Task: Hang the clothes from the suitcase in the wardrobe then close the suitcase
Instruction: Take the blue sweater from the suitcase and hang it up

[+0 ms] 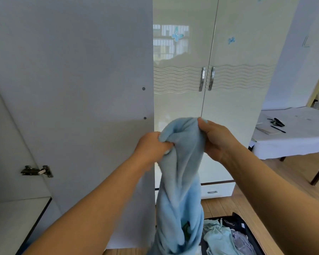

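A light blue fleecy garment (180, 181) hangs in front of me, its top bunched between both hands. My left hand (151, 146) grips the left side of the bunched top. My right hand (215, 140) pinches the right side, thumb on the upper edge. The garment's lower part drops toward the open dark suitcase (247, 227) on the floor at bottom right, which holds a pale green garment (217, 236) and a grey one (241, 240). The wardrobe (228, 107) stands ahead, its left door (72, 89) swung open toward me. No hanger is visible.
The wardrobe's right pair of doors is closed, with chrome handles (207, 79). A drawer (217, 190) runs along its base. A table with a white cloth (298, 137) and small items stands at right. A low white shelf (17, 218) lies at lower left. The floor is wood.
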`<state>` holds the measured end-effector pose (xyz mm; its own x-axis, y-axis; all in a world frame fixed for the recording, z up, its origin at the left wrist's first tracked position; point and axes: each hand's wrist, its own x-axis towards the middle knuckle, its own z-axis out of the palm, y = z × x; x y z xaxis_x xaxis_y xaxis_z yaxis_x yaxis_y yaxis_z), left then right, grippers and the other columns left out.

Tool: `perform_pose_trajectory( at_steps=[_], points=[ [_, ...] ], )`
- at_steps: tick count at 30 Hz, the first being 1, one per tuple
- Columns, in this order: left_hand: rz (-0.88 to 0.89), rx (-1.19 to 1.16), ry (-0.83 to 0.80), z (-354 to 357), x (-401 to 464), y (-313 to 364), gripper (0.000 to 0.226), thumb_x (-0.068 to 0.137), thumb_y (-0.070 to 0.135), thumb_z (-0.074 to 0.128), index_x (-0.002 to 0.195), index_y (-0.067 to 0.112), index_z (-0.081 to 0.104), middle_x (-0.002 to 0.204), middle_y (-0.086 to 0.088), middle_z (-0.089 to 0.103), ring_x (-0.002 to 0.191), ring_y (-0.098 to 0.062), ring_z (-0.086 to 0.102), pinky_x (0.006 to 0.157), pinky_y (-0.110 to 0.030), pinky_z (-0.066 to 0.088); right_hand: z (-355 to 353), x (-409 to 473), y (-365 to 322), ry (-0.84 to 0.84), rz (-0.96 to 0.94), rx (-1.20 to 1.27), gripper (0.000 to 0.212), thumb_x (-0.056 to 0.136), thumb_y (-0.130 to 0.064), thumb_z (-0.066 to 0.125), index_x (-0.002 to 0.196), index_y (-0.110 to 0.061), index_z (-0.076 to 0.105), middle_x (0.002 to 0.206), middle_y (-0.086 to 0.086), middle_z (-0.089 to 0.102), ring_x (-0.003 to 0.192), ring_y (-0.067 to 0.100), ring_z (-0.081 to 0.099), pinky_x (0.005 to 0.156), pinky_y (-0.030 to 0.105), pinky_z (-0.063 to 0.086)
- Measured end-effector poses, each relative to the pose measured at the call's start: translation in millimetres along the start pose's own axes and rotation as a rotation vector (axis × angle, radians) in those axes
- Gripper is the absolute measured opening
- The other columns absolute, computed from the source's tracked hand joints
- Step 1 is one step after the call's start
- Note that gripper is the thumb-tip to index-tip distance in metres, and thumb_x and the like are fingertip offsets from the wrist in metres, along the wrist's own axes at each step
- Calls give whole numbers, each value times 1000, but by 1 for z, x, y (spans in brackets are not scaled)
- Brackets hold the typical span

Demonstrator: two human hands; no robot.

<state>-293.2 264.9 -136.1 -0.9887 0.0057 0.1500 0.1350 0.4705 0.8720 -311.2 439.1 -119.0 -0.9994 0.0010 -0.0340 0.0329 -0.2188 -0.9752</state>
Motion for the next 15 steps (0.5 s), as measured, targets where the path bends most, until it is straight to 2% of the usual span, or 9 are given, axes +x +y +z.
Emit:
perform_pose_trajectory(
  at_steps=[2, 3, 4, 6, 8, 9, 12, 13, 15],
  points=[
    [-248, -486, -125, -6, -1, 6, 12, 93, 12, 57, 83, 12, 62, 78, -3, 64, 66, -13, 61, 58, -25, 52, -8, 2, 5, 280, -138, -538, 22, 94, -25, 55, 110, -11, 59, 111, 10, 64, 94, 21, 57, 89, 38, 49],
    [-318, -627, -148, -8, 0, 7, 12, 95, 13, 55, 86, 11, 63, 80, -4, 65, 69, -15, 62, 60, -29, 53, -10, 0, 7, 397, -261, -680, 25, 91, -26, 58, 112, -14, 58, 110, 7, 62, 91, 18, 56, 87, 35, 48],
    [-351, -702, -151, -8, 1, 8, 13, 96, 15, 53, 88, 11, 63, 82, -6, 65, 72, -17, 61, 62, -33, 52, -8, -4, 8, 431, -432, -709, 26, 88, -24, 62, 112, -16, 57, 108, 4, 61, 89, 14, 56, 83, 29, 48],
    [-343, -766, -133, -5, 0, 15, 14, 97, 16, 51, 90, 10, 62, 82, -9, 64, 73, -19, 60, 59, -33, 52, 0, -14, 6, 217, -679, -668, 15, 86, -19, 65, 101, -18, 61, 95, -3, 62, 82, 6, 57, 74, 16, 45],
    [-319, -813, -79, -1, 2, 24, 19, 99, 17, 46, 90, 10, 62, 82, -10, 64, 73, -19, 61, 54, -29, 52, 11, -22, 1, -88, -581, -678, 3, 86, -21, 67, 88, -19, 67, 83, -7, 67, 75, 4, 59, 72, 16, 47],
    [-320, -856, -58, 1, 3, 26, 22, 100, 18, 44, 92, 8, 62, 85, -12, 65, 76, -21, 63, 57, -31, 53, 11, -24, -3, -168, -506, -716, 4, 84, -22, 69, 87, -20, 68, 82, -8, 68, 74, 4, 59, 72, 16, 47],
    [-373, -966, -51, 1, 4, 30, 36, 102, 23, 38, 116, -5, 56, 107, -25, 63, 101, -34, 62, 76, -42, 50, 3, -22, -15, -235, -463, -1043, 20, 81, -16, 68, 100, -21, 65, 90, -6, 66, 77, 7, 58, 66, 10, 43],
    [-381, -985, -64, 1, 3, 31, 38, 103, 22, 36, 116, -8, 55, 103, -26, 65, 101, -35, 62, 77, -41, 49, 3, -23, -16, -236, -493, -1228, 23, 82, -14, 64, 104, -20, 61, 93, -3, 65, 81, 12, 58, 66, 15, 43],
    [-397, -967, -134, 5, -2, 31, 38, 103, 17, 32, 96, -8, 60, 78, -21, 70, 84, -28, 63, 71, -37, 48, 8, -25, -11, -187, -569, -1614, 24, 84, -14, 53, 108, -17, 55, 98, 1, 60, 90, 22, 57, 65, 27, 40]
  ],
)
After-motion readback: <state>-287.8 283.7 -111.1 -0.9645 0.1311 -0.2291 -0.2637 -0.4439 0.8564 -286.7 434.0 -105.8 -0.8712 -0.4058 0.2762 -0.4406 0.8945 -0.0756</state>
